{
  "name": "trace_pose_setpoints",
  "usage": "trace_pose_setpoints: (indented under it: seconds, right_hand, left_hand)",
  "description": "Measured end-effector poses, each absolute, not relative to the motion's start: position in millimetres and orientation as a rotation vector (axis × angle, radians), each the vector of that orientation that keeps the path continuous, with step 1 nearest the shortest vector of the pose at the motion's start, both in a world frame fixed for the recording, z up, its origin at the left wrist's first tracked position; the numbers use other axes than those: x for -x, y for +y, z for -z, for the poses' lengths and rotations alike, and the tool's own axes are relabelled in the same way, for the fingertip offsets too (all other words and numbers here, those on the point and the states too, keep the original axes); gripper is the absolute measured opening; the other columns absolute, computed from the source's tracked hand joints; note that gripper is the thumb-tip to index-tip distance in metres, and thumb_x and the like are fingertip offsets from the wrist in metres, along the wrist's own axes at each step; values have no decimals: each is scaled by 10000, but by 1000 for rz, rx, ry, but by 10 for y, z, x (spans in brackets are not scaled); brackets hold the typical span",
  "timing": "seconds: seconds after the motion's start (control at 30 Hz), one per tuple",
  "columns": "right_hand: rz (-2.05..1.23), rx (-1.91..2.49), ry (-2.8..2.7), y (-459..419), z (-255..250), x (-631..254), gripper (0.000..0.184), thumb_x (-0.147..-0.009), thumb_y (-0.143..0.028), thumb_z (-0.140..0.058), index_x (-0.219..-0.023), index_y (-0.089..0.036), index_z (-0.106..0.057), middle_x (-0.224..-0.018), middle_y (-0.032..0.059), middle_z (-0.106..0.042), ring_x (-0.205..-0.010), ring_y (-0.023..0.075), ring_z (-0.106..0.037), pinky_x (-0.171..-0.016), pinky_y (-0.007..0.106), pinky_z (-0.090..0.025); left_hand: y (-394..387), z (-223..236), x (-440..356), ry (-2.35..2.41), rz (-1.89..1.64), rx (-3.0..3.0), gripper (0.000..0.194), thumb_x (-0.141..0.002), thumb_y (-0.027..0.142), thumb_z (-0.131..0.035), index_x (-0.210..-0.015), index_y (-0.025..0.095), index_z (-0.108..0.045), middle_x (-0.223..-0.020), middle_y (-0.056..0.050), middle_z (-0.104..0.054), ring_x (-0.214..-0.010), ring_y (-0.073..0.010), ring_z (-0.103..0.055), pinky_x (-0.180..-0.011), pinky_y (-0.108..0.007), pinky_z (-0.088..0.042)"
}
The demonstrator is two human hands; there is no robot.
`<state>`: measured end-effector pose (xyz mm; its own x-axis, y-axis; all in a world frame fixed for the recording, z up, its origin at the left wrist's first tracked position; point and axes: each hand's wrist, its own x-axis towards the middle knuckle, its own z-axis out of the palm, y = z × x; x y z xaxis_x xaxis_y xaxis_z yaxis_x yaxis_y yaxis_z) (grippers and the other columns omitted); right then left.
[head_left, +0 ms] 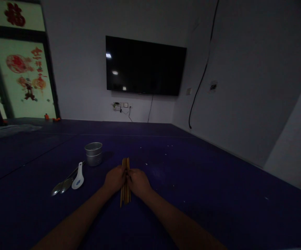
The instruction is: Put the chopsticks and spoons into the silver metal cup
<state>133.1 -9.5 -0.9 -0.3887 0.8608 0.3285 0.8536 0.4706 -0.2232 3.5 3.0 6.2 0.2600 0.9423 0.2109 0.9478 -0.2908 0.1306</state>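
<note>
A left hand [115, 178] and a right hand [139, 183] close in from either side on a bundle of thin brown sticks [125, 195], both pinching it near its middle. The sticks run from twelve to six o'clock above a dark blue surface [192, 194]. From them, an upright metal cup [93, 154] stands at ten o'clock; a white spoon [78, 180] and two metal spoons [66, 185] lie at nine. Far off at twelve hangs a dark TV [145, 66].

Yellow-brown chopsticks [125, 193], bundled lengthwise, ends uneven
</note>
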Motion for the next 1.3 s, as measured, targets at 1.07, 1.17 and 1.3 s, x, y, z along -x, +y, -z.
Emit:
trace_pose_setpoints:
  seconds: [1.07, 1.17, 1.3]
  right_hand:
    - [44, 1434, -2294, -88, 18, -1326, 243, -849, -232, -424, -928, -168, -644, -941, 81, -666, -898, 194, -606, -791, 282, -414]
    - [47, 1431, -2294, -87, 18, -1325, 240, -848, -236, -425, -925, -171, -643, -938, 78, -667, -900, 196, -605, -784, 282, -414]
    - [31, 1438, -2280, -87, 22, -1325, 240, -848, -233, -423, -922, -171, -642, -939, 77, -666, -892, 193, -607, -780, 281, -413]
  left_hand:
    - [274, 4, 10, -1801, 490, 2468, 340, -891, 275, -273, -1118, 222, -521, -1084, -80, -615, -967, -202, -580, -748, -318, -418]
    - [288, 2, 8, -1813, 472, 2463, 335, -886, 264, -281, -1109, 220, -527, -1088, -79, -613, -971, -206, -579, -750, -324, -418]
    - [297, 14, 9, -1818, 464, 2459, 343, -888, 254, -274, -1117, 211, -526, -1074, -81, -616, -966, -206, -579, -761, -331, -415]
